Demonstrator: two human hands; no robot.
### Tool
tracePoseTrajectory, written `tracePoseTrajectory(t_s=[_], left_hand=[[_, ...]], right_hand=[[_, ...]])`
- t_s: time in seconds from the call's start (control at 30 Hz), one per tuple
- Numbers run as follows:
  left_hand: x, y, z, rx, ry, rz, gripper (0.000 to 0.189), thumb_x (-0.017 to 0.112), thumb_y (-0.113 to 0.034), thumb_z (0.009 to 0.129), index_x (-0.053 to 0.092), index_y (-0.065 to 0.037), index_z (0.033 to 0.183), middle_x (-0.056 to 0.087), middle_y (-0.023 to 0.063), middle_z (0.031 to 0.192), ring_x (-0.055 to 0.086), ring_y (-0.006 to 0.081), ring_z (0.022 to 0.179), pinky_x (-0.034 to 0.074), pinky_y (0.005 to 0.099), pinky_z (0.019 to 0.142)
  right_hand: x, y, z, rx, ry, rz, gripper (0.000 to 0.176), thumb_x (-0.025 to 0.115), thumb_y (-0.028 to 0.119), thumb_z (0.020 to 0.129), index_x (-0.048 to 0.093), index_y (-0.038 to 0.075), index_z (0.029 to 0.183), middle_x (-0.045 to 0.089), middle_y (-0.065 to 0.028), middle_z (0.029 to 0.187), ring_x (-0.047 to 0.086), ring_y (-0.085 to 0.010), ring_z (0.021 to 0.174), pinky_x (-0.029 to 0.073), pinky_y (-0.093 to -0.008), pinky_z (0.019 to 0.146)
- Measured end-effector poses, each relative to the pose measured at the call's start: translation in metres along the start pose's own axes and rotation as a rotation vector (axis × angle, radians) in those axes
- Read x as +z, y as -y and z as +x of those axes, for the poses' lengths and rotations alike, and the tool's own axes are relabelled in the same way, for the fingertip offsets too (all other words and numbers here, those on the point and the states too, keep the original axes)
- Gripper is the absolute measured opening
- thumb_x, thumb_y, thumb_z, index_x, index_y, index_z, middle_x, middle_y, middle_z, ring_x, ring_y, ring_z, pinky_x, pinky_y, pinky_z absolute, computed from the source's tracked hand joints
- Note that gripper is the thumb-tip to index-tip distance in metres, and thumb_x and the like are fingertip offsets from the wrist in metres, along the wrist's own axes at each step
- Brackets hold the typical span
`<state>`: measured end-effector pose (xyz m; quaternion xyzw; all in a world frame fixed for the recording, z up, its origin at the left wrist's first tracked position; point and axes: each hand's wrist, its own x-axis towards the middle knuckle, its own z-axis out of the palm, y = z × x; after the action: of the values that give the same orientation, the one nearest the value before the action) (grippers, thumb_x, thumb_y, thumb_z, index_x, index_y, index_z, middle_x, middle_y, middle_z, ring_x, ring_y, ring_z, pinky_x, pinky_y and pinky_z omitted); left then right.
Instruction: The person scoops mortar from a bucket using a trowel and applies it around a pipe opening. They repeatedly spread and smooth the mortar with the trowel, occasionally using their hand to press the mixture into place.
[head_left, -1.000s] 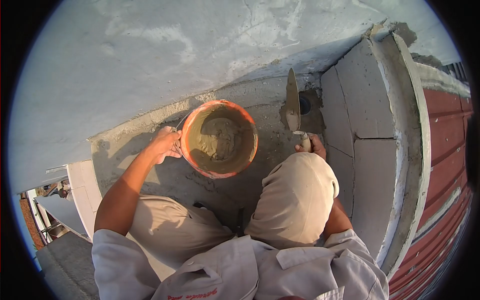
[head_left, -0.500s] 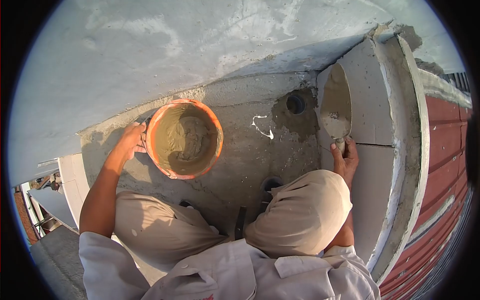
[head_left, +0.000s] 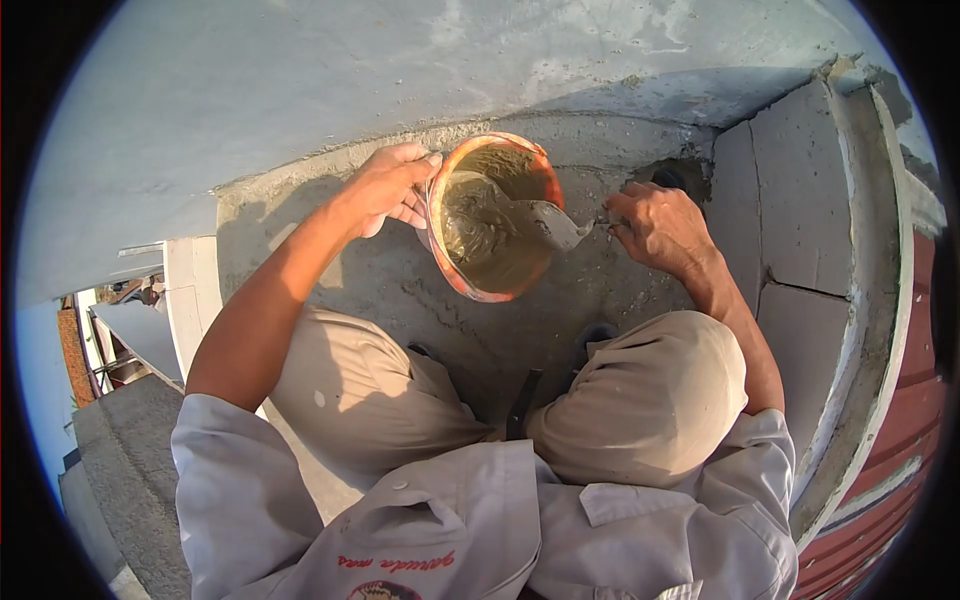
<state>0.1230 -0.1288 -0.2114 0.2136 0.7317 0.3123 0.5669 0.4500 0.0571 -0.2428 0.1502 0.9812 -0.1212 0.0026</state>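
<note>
An orange-rimmed bucket (head_left: 547,178) stands tilted over the floor in front of my knees. Wet grey-brown mortar (head_left: 470,222) lies inside it. The fingers of my left hand (head_left: 398,186) are closed on the bucket's left edge. In my right hand (head_left: 662,228), the handle of a trowel (head_left: 553,222) is gripped. Its metal blade reaches over the right rim into the bucket, and the tip is at the mortar. Most of the trowel's handle is hidden by my fingers.
A grey plastered wall (head_left: 400,75) runs along the far side. Pale tiles (head_left: 808,190) line the low wall on the right, with red corrugated metal (head_left: 900,420) beyond. A dark pipe opening (head_left: 670,178) sits in the floor behind my right hand.
My right hand has brought the trowel left from the tiled wall into the bucket. The bucket, held by my left hand, has shifted right and tilted.
</note>
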Motion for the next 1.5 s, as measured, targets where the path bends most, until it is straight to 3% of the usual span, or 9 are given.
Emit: tracePoseTrajectory(t_s=[0.23,0.47,0.6,0.7,0.87,0.93,1.23,1.43,1.5], left_hand=[[0.011,0.001,-0.008,0.014,0.021,0.02,0.033,0.055,-0.038,0.107,0.058,-0.006,0.114,0.062,0.0085,0.109,0.065,0.0176,0.078,0.059,0.0404,0.073],[0.009,0.004,-0.009,-0.006,0.057,0.027,0.034,0.053,-0.037,0.107,0.057,-0.005,0.116,0.062,0.0095,0.109,0.066,0.0189,0.081,0.06,0.0426,0.075],[0.009,0.004,-0.013,-0.021,0.059,0.008,0.032,0.053,-0.037,0.108,0.057,-0.005,0.115,0.063,0.0089,0.106,0.066,0.0189,0.081,0.059,0.0427,0.077],[0.006,0.006,-0.014,-0.044,0.027,-0.022,0.032,0.053,-0.035,0.108,0.057,-0.005,0.114,0.064,0.0098,0.103,0.066,0.0206,0.083,0.059,0.044,0.079],[-0.007,0.014,-0.015,-0.046,0.009,-0.054,0.033,0.051,-0.033,0.108,0.057,-0.002,0.116,0.063,0.0129,0.101,0.067,0.0243,0.084,0.059,0.0467,0.08],[-0.008,0.015,-0.014,-0.05,0.003,-0.052,0.03,0.053,-0.034,0.107,0.058,-0.005,0.116,0.063,0.0086,0.099,0.066,0.0203,0.082,0.059,0.0428,0.078],[-0.008,0.015,-0.015,-0.035,-0.049,-0.037,0.028,0.053,-0.033,0.106,0.059,-0.006,0.114,0.065,0.007,0.097,0.066,0.018,0.079,0.059,0.0383,0.073],[-0.006,0.022,-0.005,0.035,-0.079,-0.031,0.027,0.052,-0.033,0.106,0.059,-0.008,0.109,0.066,0.0059,0.088,0.066,0.0153,0.069,0.058,0.0318,0.062],[-0.008,0.023,-0.003,0.051,-0.081,-0.045,0.026,0.052,-0.034,0.106,0.059,-0.009,0.108,0.065,0.0041,0.086,0.066,0.0145,0.068,0.058,0.0317,0.06]], right_hand=[[0.018,0.022,0.048,-0.054,0.28,-0.174,0.014,0.063,0.014,0.087,0.072,0.01,0.097,0.069,-0.0121,0.088,0.072,-0.0308,0.087,0.06,-0.043,0.065],[0.041,0.021,0.037,-0.151,0.241,-0.037,0.021,0.065,0.016,0.081,0.075,0.013,0.098,0.071,-0.0146,0.081,0.073,-0.0324,0.082,0.06,-0.0477,0.068],[0.067,0.011,0.005,0.083,0.222,0.456,0.034,0.075,0.02,0.073,0.073,0.012,0.107,0.072,-0.0152,0.08,0.07,-0.0364,0.079,0.055,-0.0474,0.073],[0.089,0.012,-0.017,0.206,0.233,0.688,0.032,0.078,0.019,0.075,0.073,0.012,0.106,0.073,-0.0161,0.081,0.069,-0.0375,0.076,0.053,-0.0472,0.07],[0.126,0.021,-0.043,0.299,0.109,0.581,0.022,0.081,0.019,0.077,0.075,0.008,0.096,0.071,-0.0185,0.078,0.069,-0.0404,0.074,0.052,-0.0463,0.065],[0.13,0.025,-0.045,0.333,0.107,0.477,0.022,0.081,0.018,0.077,0.075,0.007,0.095,0.07,-0.0193,0.078,0.069,-0.041,0.074,0.052,-0.047,0.066],[0.131,0.029,-0.056,0.421,0.045,0.64,0.025,0.081,0.018,0.078,0.077,0.005,0.1,0.072,-0.0188,0.077,0.071,-0.0363,0.07,0.053,-0.0446,0.066],[0.128,0.025,-0.083,0.766,-0.04,0.739,0.026,0.08,0.02,0.075,0.078,0.007,0.097,0.074,-0.0181,0.084,0.073,-0.0343,0.074,0.054,-0.0423,0.07],[0.134,0.022,-0.1,0.808,-0.187,0.79,0.035,0.082,0.022,0.074,0.076,0.005,0.104,0.074,-0.0218,0.088,0.074,-0.0345,0.08,0.055,-0.0419,0.074]])
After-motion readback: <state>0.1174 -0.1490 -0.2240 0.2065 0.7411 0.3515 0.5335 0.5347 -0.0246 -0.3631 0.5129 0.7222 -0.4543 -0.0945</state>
